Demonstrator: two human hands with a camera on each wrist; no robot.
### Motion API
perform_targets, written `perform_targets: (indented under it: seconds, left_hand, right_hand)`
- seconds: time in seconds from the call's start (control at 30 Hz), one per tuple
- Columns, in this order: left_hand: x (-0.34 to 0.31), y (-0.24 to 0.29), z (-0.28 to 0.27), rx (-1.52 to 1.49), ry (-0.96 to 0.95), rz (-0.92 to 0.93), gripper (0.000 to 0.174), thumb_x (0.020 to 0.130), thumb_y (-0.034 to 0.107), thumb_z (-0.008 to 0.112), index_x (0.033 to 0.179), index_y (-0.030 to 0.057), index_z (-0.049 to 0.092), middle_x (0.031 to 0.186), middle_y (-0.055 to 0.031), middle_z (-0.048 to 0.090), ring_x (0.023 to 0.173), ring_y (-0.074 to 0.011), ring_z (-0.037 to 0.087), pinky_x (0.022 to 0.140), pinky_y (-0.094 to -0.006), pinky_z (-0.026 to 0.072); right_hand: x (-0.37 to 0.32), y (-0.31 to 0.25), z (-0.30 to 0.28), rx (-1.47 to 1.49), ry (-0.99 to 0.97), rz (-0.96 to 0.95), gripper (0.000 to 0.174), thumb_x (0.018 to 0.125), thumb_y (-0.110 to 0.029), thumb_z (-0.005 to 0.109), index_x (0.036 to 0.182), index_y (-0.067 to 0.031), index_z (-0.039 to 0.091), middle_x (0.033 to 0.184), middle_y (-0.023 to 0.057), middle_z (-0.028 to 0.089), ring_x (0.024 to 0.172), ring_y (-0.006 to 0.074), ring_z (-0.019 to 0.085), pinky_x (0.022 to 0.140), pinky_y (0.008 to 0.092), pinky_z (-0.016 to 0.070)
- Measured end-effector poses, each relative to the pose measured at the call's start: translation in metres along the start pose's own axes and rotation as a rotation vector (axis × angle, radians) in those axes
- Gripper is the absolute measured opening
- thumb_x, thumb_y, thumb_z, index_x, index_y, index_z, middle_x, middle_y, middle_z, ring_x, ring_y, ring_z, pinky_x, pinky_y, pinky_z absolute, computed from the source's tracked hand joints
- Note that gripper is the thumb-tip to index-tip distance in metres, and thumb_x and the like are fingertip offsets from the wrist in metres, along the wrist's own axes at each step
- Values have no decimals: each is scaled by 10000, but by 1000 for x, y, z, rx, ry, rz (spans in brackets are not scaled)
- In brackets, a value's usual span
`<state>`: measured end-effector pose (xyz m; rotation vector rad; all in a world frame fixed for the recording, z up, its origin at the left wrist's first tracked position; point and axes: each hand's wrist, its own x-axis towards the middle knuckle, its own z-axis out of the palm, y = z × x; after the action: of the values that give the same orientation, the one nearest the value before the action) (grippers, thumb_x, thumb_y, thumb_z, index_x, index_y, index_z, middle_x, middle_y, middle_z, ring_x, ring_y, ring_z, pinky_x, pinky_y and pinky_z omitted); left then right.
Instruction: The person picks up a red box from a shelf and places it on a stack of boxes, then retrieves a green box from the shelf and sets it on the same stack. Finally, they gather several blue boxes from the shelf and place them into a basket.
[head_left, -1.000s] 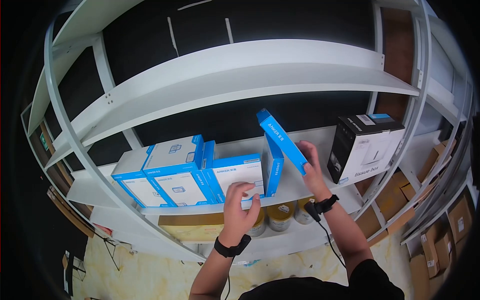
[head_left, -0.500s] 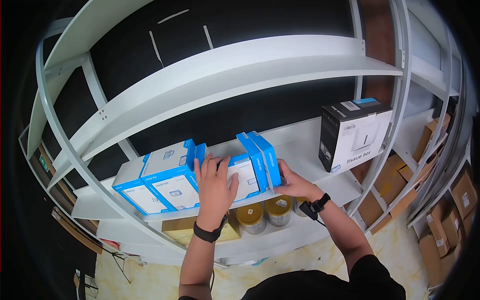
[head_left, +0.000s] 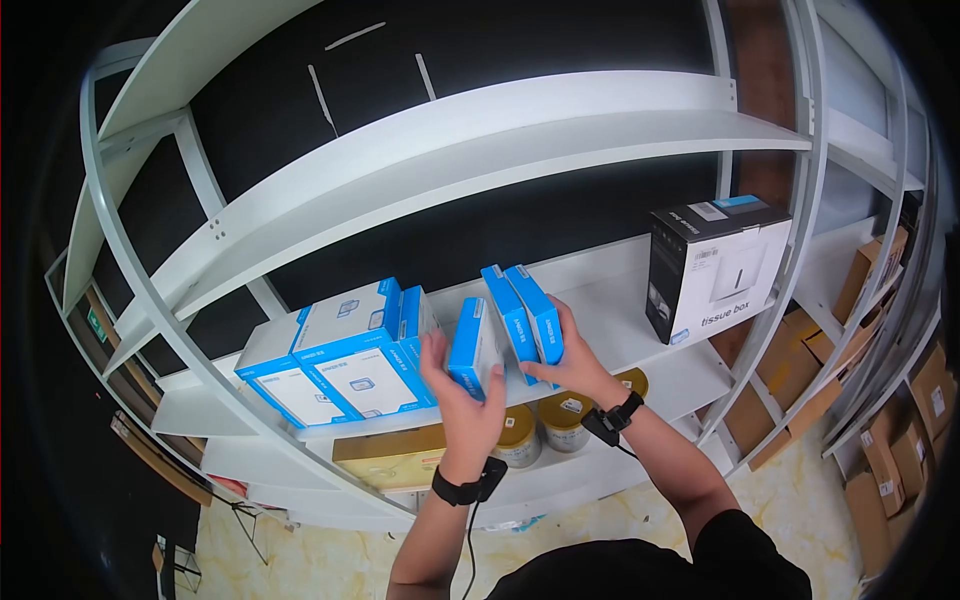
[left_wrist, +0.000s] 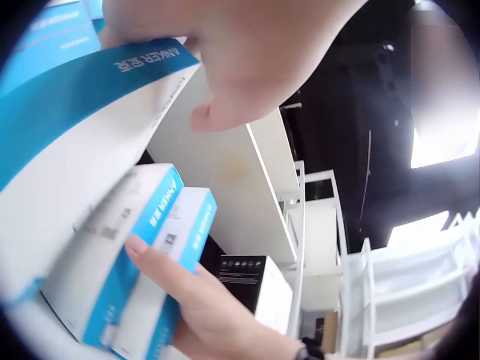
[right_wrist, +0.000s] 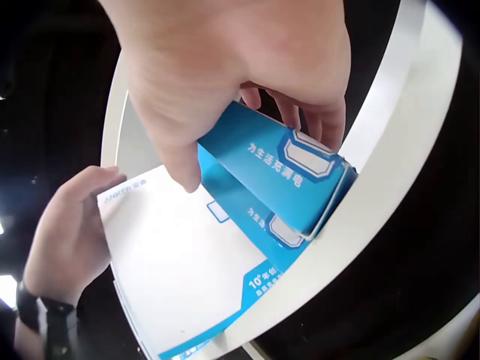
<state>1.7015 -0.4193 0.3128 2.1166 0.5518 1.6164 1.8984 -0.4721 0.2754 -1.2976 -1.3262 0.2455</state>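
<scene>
On the middle white shelf (head_left: 620, 345) my left hand (head_left: 462, 375) grips a blue and white Anker box (head_left: 468, 345), turned on edge and lifted off the shelf front. In the left wrist view this box (left_wrist: 75, 142) fills the left, with my thumb over its top. Right beside it, my right hand (head_left: 552, 350) holds two slim blue boxes (head_left: 525, 315) upright, fingers behind them and thumb in front. The right wrist view has the pair (right_wrist: 285, 176) on the shelf under my right hand (right_wrist: 240, 82), with the white face of the left box (right_wrist: 180, 270) next to them.
A stack of blue and white boxes (head_left: 335, 350) lies to the left on the same shelf. A black tissue box (head_left: 715, 265) stands at its right end. Gold-lidded tins (head_left: 560, 415) and a tan carton (head_left: 390, 460) sit on the shelf below. Cardboard boxes (head_left: 900, 400) are at far right.
My right hand brought its raised blue box down upright beside another and now holds both. My left hand went from resting flat on the white-faced box to gripping it, turned on edge.
</scene>
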Motion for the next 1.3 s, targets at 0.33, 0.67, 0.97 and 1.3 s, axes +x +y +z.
perform_targets:
  seconds: [0.33,0.67,0.97,1.3]
  left_hand:
    - [-12,-45,46,-209,-92,-223,1095,781,298,866,1503,-28,110,1442,-271,352,1328,-371,433,1071,-459,422]
    - [5,-76,45,-394,-292,-324,977,714,290,906,1421,1,296,1353,-204,478,1242,-301,525,1048,-429,452]
    - [-5,-63,47,-369,-443,-211,1130,656,206,914,1449,20,130,1439,-228,366,1352,-345,428,1111,-454,391]
    - [-32,-48,70,-494,-316,-227,1013,811,183,819,1493,5,91,1457,-236,370,1361,-312,430,1122,-448,375]
  right_hand:
    - [10,8,-15,75,-386,-17,1337,724,-270,875,1580,-75,-132,1598,291,208,1455,410,326,1158,452,345]
    - [54,36,-64,109,-511,200,1330,677,-402,913,1591,-59,8,1608,217,248,1467,362,314,1182,440,310]
    - [41,12,-47,332,-427,44,1048,715,-217,907,1531,-73,264,1442,127,491,1360,255,457,1114,399,393]
    - [1,12,-49,285,-296,-14,1008,826,-263,817,1546,-22,156,1519,179,376,1422,290,366,1171,419,308]
